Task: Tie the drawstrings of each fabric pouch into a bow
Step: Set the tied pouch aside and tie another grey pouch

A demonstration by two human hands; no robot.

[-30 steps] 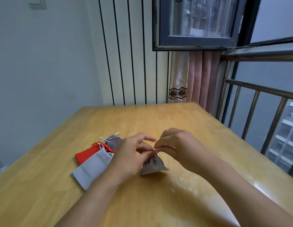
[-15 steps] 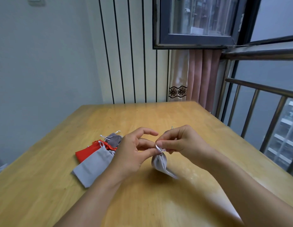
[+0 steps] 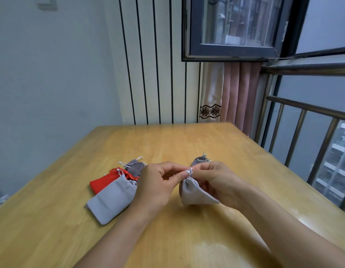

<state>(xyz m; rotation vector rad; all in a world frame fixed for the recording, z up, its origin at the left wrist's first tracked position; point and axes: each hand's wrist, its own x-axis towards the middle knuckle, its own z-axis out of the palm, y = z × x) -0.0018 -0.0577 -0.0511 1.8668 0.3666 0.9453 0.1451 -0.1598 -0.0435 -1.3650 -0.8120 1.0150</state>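
Pouch (image 3: 194,192), grey and gathered tight at its neck, is hanging between both hands just above the tabletop (image 3: 187,140). Left hand (image 3: 158,184) and right hand (image 3: 216,182) are each pinching the white drawstring (image 3: 189,172) at the neck, where a small loop is showing. Bow-tying appears to be underway; next, the loops likely need crossing and pulling snug. Three more pouches (image 3: 113,198) are lying to the left, another behind the right hand.

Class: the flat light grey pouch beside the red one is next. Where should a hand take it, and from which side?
Pinch the light grey pouch at its gathered neck, where the white cords emerge, coming from above: it lies flat on the table, neck pointing away.
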